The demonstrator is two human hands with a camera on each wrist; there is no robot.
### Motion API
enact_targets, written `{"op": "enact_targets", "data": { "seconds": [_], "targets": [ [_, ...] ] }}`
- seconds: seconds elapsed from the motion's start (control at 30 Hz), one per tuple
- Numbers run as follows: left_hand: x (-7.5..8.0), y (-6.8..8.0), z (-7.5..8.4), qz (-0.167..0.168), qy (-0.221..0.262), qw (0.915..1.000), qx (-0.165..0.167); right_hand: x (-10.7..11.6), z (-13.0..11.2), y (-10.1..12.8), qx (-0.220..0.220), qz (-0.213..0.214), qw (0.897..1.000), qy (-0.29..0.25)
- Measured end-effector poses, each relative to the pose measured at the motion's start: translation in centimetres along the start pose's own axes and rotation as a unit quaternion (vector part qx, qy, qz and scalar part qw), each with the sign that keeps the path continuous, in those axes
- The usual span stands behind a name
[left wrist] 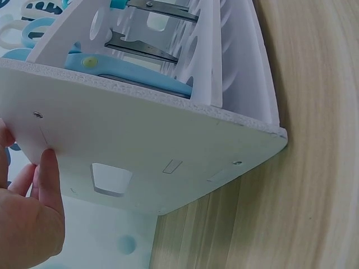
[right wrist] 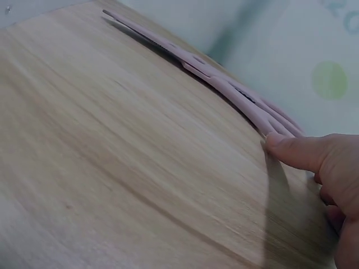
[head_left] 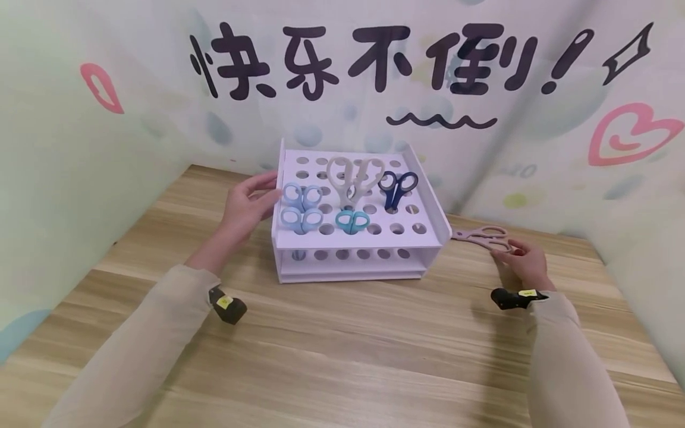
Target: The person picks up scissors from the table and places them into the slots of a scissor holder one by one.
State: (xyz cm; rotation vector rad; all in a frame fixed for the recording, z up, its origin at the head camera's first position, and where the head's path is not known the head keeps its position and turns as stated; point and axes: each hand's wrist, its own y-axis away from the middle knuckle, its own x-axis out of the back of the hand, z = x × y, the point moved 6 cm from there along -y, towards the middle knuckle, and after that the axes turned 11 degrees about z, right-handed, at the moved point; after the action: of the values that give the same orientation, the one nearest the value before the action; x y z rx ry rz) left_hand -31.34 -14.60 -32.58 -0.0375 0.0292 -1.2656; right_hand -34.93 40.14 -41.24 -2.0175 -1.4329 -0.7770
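My left hand [head_left: 245,202] touches the outer left side of a white holed rack [head_left: 342,239]. In the left wrist view a fingertip rests flat on the rack's side panel [left wrist: 140,140]. At the right, my right hand [head_left: 527,261] pinches one handle loop of pink scissors [right wrist: 224,87], which lie low over the table with their blades towards the rack. Upright in the rack stand light blue scissors [head_left: 301,220], a second light blue pair [head_left: 302,196], teal scissors [head_left: 352,222], large pale grey scissors [head_left: 350,193] and navy scissors [head_left: 395,196].
The rack stands on a wood-grain table [head_left: 342,345] near its back edge. Behind it hangs a pale printed backdrop [head_left: 348,119] with dark lettering. Its right side panel [head_left: 430,196] rises close to the pink scissors' blades.
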Motion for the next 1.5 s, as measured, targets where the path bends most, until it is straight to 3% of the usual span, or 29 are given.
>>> {"op": "enact_targets", "data": {
  "seconds": [0.3, 0.4, 0.67, 0.97, 1.3, 1.5],
  "targets": [
    [-0.2, 0.0, -0.2, -0.002, -0.002, 1.0, 0.004, 0.0, -0.3, -0.3, 0.039, 0.036, 0.996, 0.07],
    [-0.1, 0.0, -0.1, 0.0, -0.004, 1.0, 0.004, 0.0, -0.5, -0.2, 0.041, 0.031, 0.996, 0.068],
    [-0.1, 0.1, 0.1, -0.002, 0.0, 1.0, 0.003, 0.0, 0.3, -0.2, -0.003, 0.009, 0.999, 0.031],
    [-0.1, 0.1, 0.2, -0.005, -0.002, 1.0, 0.007, 0.6, 0.4, -0.5, 0.018, -0.002, 1.0, 0.022],
    [0.0, -0.1, 0.0, 0.005, -0.01, 0.9997, 0.02, 1.8, -0.4, 0.3, 0.024, -0.01, 0.997, -0.071],
    [0.0, 0.0, 0.0, 0.003, -0.012, 0.9997, 0.02, 3.0, -1.3, 1.0, 0.037, -0.025, 0.987, -0.157]
  ]
}}
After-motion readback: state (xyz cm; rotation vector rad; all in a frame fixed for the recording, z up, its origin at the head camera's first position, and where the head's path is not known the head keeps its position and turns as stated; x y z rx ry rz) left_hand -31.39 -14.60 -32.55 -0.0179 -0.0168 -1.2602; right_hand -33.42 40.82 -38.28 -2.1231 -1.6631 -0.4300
